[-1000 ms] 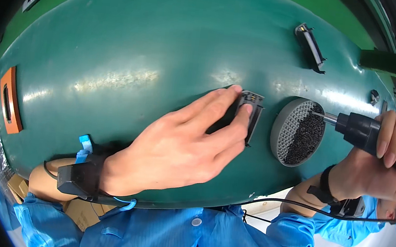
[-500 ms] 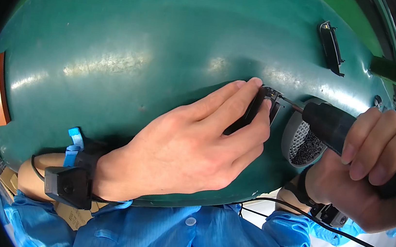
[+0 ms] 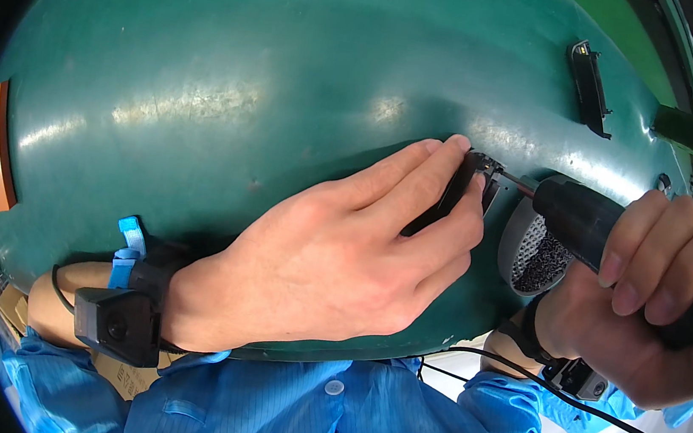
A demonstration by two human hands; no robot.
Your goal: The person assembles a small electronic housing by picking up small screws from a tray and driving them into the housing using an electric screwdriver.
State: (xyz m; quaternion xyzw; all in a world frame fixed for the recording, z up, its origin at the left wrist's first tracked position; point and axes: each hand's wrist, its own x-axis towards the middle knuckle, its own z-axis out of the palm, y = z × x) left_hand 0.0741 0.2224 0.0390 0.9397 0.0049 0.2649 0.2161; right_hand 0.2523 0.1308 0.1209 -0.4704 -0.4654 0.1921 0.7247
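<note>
- Grip, both hands: the left hand (image 3: 342,254) grasps a black part (image 3: 440,208) between thumb and fingers; the right hand (image 3: 640,306) is clenched round a dark-handled driver (image 3: 577,221).
- Surface (image 3: 214,30), green: bears the black part right of centre, mostly covered by the left hand.
- Driver: now points leftward at the black part's far end, whereas one second ago its tip stood over the dish. Over the last half second its angle hardly alters.
- Dish (image 3: 516,240), grey and round: sits just right of the black part, partly hidden by the driver; small black pieces (image 3: 541,269) lie inside, too fine to identify.
- Second black part (image 3: 589,88): lies apart near the upper right edge, untouched.
- Shaft (image 3: 518,185), thin and metal: appears to meet the held part's end, though firm contact cannot be confirmed. This change suggests that the work has passed from the dish to the part, with the left hand serving as steady support.
</note>
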